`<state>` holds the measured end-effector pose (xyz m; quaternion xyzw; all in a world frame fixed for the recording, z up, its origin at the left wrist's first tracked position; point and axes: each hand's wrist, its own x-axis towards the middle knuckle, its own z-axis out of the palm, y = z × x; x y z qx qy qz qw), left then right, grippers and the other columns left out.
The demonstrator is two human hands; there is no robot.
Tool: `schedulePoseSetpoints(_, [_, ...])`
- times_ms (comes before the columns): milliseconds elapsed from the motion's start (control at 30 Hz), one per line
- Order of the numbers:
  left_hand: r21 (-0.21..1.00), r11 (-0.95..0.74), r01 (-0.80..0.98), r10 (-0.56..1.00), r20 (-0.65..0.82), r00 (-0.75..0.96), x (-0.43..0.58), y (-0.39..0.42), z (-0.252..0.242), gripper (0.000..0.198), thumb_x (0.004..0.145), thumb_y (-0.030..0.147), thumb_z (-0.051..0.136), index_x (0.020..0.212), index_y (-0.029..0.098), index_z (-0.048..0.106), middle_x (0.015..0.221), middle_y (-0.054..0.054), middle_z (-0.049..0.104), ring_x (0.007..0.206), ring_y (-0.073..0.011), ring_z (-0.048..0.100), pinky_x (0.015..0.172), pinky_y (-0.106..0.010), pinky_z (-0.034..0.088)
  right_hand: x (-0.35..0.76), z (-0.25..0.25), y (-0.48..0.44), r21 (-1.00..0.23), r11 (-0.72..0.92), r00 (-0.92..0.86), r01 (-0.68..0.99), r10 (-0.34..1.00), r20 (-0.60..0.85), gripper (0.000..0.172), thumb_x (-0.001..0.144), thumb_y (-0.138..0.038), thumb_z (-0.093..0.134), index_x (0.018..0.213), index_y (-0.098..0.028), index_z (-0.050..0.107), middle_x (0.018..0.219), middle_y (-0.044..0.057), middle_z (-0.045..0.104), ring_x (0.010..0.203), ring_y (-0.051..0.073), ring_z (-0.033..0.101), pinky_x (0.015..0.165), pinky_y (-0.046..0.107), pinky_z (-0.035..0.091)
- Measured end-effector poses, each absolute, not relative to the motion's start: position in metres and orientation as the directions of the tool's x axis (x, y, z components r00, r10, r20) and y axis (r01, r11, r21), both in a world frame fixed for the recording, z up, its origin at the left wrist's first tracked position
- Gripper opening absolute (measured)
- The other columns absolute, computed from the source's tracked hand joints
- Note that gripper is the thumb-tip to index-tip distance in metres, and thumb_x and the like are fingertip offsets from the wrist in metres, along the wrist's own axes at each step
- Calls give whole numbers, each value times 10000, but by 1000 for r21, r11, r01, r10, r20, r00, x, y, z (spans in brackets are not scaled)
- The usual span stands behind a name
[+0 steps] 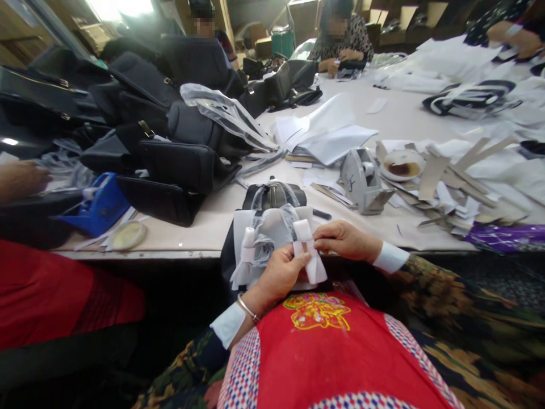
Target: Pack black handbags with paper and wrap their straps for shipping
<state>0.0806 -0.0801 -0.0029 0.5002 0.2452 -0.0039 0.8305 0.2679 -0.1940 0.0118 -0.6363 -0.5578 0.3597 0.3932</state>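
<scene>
A black bag [275,196] lies at the table's front edge, with white sheet padding [276,217] over it and plastic-wrapped straps. On its right side, a strip of white foam wrap [303,230] is folded around a part that I cannot see. My left hand [279,272] pinches this wrap from below, thumb on top. From the right, my right hand [347,241] has its fingertips closed on the wrap's edge. A similar foam wrap [247,253] stands on the bag's left side, and coiled clear plastic [263,250] sits between the two.
A grey tape dispenser [361,182] stands beyond my right hand, beside cardboard strips [434,176] and a bowl [402,165]. Black bags [183,165] pile up at left, near a blue tape dispenser [96,207] and a co-worker's hand [21,180]. White sheets [327,130] lie behind.
</scene>
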Motion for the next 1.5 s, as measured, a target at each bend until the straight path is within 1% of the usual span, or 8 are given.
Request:
schedulePoseSetpoints(267, [840,488,236,232,-386,893,83,-81,-1,447,776,448,782,1071,124,693,832,-53,731,655,-150,662,638,-270,570,251,7,-199,-942,-115,188,315,981,-57,246,911,-344,568,901,-154,725,802,26,692,729,158,606,692,266,499])
schedulePoseSetpoints(467, [858,461,227,282,-384,879,87,-86,-1,425,802,454,747,1088,148,674,860,-43,722,704,-168,678,668,-291,575,233,-1,-195,-856,-237,401,460,915,-38,202,875,-263,524,816,-156,684,771,37,678,714,175,589,666,287,460])
schedulePoseSetpoints(667, [817,538,207,189,-356,915,83,-82,8,455,770,399,770,1128,151,638,918,-62,724,705,-172,691,678,-299,582,228,14,-207,-952,-267,492,150,855,-162,375,948,-487,479,868,-158,642,708,10,587,636,142,491,585,267,416])
schedulePoseSetpoints(867, [743,637,206,172,-397,902,83,-81,3,509,839,573,650,1098,135,621,762,-67,702,630,-191,696,606,-302,581,220,19,-210,-902,-335,515,272,843,-158,388,857,-536,619,761,-160,637,712,21,596,672,154,502,613,281,418])
schedulePoseSetpoints(1033, [801,552,233,326,-464,824,92,-93,2,478,866,597,624,1017,144,628,707,-35,676,547,-178,668,528,-304,579,215,14,-206,-909,-348,567,230,807,-165,443,823,-580,642,654,-183,542,618,-16,501,597,124,419,539,259,356])
schedulePoseSetpoints(1167, [795,536,284,299,-493,817,93,-93,9,460,917,579,550,1051,150,649,699,-36,677,537,-167,661,526,-293,582,214,11,-208,-940,-324,557,105,802,-215,464,807,-620,666,698,-185,552,629,-20,515,583,120,419,524,254,362])
schedulePoseSetpoints(1333, [946,123,301,326,-325,888,78,-79,21,324,922,376,579,1161,180,677,898,-82,742,635,-178,678,536,-267,562,216,12,-215,-944,-329,527,29,808,-265,451,842,-616,644,790,-169,625,675,0,587,603,131,481,541,257,405])
schedulePoseSetpoints(1500, [862,-457,219,449,11,894,66,-64,20,243,902,223,582,1098,184,720,1039,-105,739,930,-241,677,889,-390,557,215,12,-216,-935,-353,465,42,835,-294,413,825,-552,680,988,-172,695,932,65,727,838,216,655,744,327,536])
